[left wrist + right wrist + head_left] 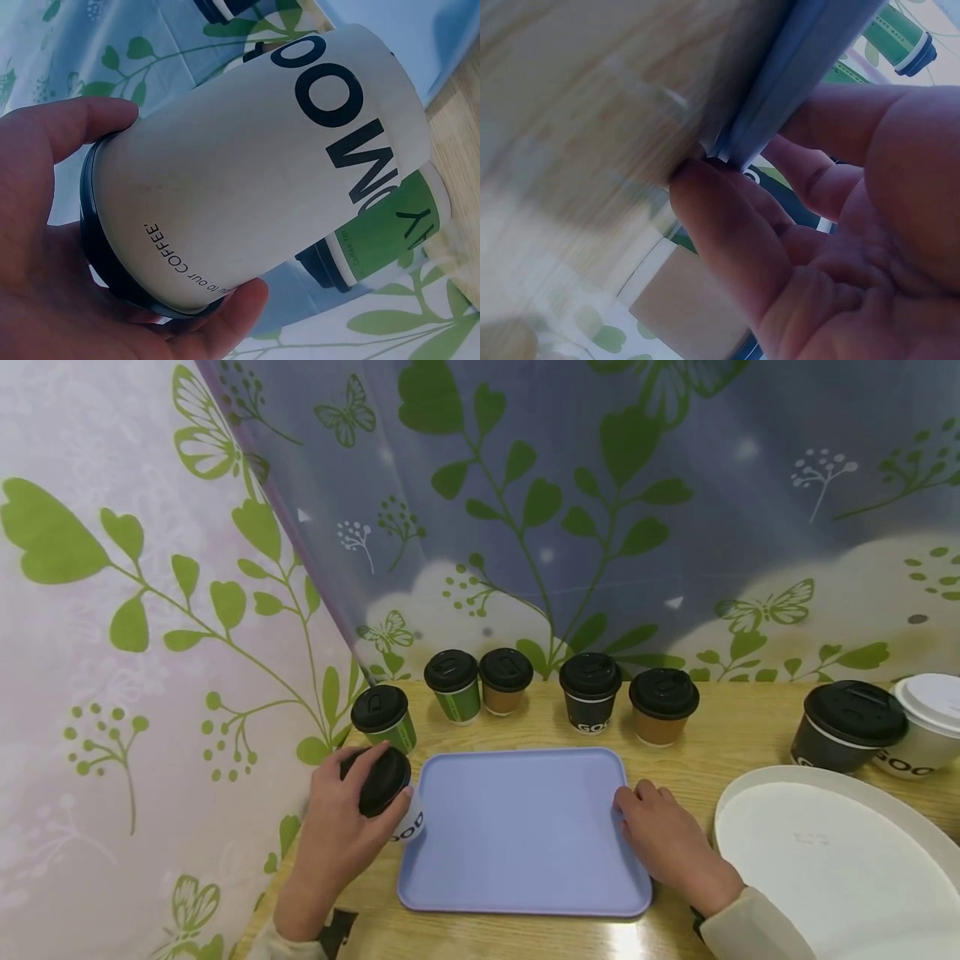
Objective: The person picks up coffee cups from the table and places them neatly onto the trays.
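My left hand [337,818] grips a white paper coffee cup [225,180] with dark lettering, its fingers and thumb spread around the black lid [386,781]. In the head view the cup is tilted and close to the left rim of a blue-lavender rectangular tray [517,835]. Whether its base touches anything is hard to make out. On the opposite side, my right hand [671,839] pinches the tray's right edge. The right wrist view has the tray rim [787,75] between thumb and fingers, with fingertips underneath. No cup stands on the tray.
Behind the tray are lidded cups: green ones [459,703] at left, a black one [590,697], and brown ones [660,727]. A large round white tray [832,860] lies at right, with a wide black cup [828,743] and a white-lidded cup [911,752] behind. Patterned curtain [525,527] encloses the table.
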The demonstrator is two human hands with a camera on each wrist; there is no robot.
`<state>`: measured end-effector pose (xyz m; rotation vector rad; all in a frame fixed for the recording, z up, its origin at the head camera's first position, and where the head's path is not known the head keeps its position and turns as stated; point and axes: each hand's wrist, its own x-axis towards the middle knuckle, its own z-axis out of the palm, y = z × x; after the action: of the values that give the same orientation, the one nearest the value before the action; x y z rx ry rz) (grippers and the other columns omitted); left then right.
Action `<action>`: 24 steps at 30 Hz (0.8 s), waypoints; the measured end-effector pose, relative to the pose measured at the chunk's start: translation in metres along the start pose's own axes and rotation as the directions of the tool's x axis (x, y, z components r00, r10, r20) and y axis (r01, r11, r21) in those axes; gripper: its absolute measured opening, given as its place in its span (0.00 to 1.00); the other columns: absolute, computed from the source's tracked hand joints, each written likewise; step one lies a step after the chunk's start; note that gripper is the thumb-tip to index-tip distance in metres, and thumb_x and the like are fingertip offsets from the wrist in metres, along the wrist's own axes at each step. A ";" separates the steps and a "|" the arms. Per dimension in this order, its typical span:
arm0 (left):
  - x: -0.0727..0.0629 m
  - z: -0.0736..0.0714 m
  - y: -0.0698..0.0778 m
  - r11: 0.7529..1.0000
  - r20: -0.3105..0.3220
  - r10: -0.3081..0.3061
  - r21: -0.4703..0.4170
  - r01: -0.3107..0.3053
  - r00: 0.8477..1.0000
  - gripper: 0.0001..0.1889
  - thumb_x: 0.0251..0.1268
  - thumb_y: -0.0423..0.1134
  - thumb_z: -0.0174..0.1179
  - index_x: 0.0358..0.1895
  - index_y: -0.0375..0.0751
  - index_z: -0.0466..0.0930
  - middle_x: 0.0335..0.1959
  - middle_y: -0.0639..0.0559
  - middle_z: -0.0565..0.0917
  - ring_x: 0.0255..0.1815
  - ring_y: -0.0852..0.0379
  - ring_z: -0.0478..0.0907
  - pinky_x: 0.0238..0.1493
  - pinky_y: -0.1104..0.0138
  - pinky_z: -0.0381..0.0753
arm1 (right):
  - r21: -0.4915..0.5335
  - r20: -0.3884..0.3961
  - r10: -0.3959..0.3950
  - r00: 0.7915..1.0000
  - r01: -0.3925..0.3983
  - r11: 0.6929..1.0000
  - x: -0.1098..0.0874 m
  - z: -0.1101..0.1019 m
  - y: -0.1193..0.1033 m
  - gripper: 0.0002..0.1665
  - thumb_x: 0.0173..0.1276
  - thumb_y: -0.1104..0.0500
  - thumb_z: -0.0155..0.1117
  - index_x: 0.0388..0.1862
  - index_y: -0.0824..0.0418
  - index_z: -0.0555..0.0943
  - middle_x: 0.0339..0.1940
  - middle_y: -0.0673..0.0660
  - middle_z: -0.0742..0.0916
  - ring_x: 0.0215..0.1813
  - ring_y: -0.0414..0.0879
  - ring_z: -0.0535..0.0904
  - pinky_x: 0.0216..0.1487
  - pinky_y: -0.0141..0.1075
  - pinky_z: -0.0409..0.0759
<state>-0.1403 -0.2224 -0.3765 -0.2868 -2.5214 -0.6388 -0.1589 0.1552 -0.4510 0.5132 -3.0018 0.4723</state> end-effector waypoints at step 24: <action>0.008 0.004 0.013 0.997 -0.004 0.072 -0.019 -0.073 0.997 0.31 0.57 0.46 0.76 0.65 0.44 0.81 0.60 0.33 0.74 0.58 0.33 0.72 0.47 0.42 0.78 | 0.000 0.022 0.015 1.000 -0.015 1.000 0.001 -0.001 0.000 0.09 0.71 0.64 0.67 0.48 0.63 0.80 0.41 0.62 0.80 0.39 0.55 0.75 0.35 0.48 0.79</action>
<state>-0.1444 -0.2084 -0.3707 -0.3818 -2.4904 -0.6343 -0.1602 0.1548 -0.4503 0.4993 -3.0284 0.4704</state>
